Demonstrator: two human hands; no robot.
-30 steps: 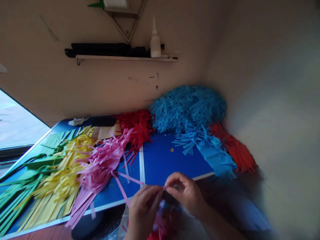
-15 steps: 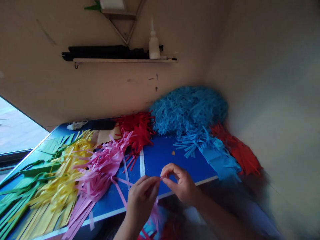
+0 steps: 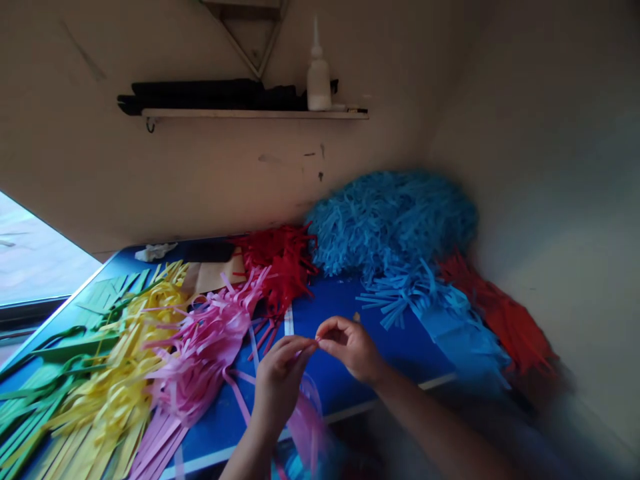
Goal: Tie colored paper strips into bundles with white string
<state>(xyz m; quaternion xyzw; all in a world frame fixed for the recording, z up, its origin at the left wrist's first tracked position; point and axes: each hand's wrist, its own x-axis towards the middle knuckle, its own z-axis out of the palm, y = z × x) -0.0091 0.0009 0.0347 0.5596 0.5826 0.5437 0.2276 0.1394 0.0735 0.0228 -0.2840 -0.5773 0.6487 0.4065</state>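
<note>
Over the front of the blue table, my left hand [image 3: 283,377] and my right hand [image 3: 353,350] meet fingertip to fingertip, each in a pinch. What lies between the fingertips is too small and too covered to make out. Below and behind my left hand hang blurred pink strips [image 3: 307,417]; whether they run up to my fingers I cannot tell. A pile of pink fringe strips [image 3: 205,360] lies left of my left hand, with loose strands reaching toward it. Past my fingers, red fringe [image 3: 280,263] rests on the table.
Yellow strips [image 3: 135,360] and green strips [image 3: 50,380] cover the left of the blue table [image 3: 330,313]. A large blue fringe heap [image 3: 395,220] fills the back corner, beside red-orange fringe [image 3: 505,320]. On the wall shelf [image 3: 250,114] stands a white nozzle bottle [image 3: 319,83].
The view has shifted slightly. My hands stay pinched together and sit a little higher in the picture. More of the hanging pink strips shows below them.
</note>
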